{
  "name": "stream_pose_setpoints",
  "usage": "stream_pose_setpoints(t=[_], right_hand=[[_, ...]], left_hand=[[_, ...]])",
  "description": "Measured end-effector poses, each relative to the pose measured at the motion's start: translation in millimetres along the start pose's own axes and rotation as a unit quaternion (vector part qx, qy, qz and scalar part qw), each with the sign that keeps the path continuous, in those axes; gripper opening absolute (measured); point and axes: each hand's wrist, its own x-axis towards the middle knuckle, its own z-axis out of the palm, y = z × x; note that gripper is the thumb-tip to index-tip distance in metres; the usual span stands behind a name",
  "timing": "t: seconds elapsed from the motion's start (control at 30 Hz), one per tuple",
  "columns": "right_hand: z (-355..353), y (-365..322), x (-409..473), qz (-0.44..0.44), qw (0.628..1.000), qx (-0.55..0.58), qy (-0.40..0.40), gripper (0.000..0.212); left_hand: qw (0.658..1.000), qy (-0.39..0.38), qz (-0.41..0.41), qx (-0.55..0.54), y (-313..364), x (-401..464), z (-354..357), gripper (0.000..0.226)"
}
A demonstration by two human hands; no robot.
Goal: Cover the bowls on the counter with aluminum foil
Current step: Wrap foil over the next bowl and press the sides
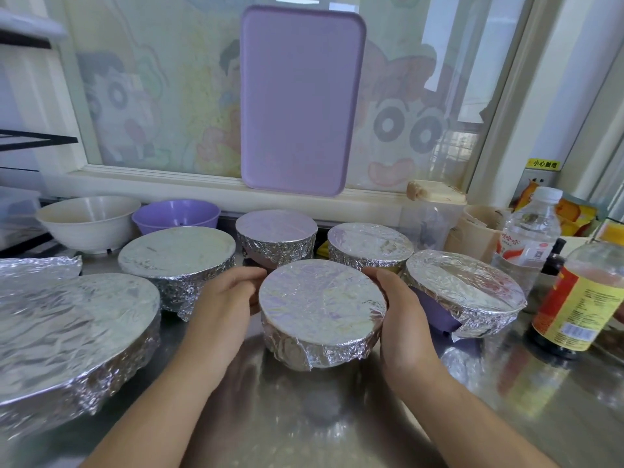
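Observation:
A foil-covered bowl [320, 309] stands at the middle of the steel counter [304, 417]. My left hand [226, 302] curls around its left side and my right hand [401, 319] cups its right side, fingers pressed on the foil. Around it stand several other foil-wrapped bowls: a wide one at the left [67, 332], one behind it [177, 255], two at the back [275, 234] [369, 246], and a purple bowl with foil at the right [466, 288]. A white bowl [87, 221] and a purple bowl [175, 216] sit bare at the back left.
A loose sheet of foil [37, 265] lies at the far left. A purple tray [300, 99] leans against the window. At the right stand a water bottle [526, 238], a sauce bottle [580, 298] and a clear jar [429, 221].

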Motion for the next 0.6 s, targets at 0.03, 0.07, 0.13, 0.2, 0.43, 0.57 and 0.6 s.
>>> stream_pose_setpoints(t=[0.03,0.07,0.13,0.2,0.43,0.57,0.6], right_hand=[[0,1,0,0.003,1.000,0.003,0.001,0.045],[0,2,0,0.004,1.000,0.004,-0.002,0.046],[1,6,0,0.005,1.000,0.004,-0.016,0.048],[4,8,-1,0.011,0.999,0.005,-0.033,0.040],[15,7,3,0.003,0.997,-0.068,-0.041,0.050],[18,-6,-9,0.049,0.995,-0.053,-0.070,0.047],[16,-11,-11,0.059,0.994,-0.056,-0.071,0.047]], left_hand=[[0.999,0.005,-0.018,-0.043,3,-3,5,0.029],[0.996,0.001,-0.038,-0.080,6,-5,10,0.027],[0.991,-0.014,-0.063,-0.117,3,-4,15,0.034],[0.993,-0.025,-0.049,-0.105,-2,-6,19,0.038],[0.994,0.059,-0.010,-0.090,-2,-7,30,0.024],[0.996,0.049,-0.025,-0.075,-4,-7,29,0.035],[0.996,0.051,-0.030,-0.063,-4,-7,28,0.036]])
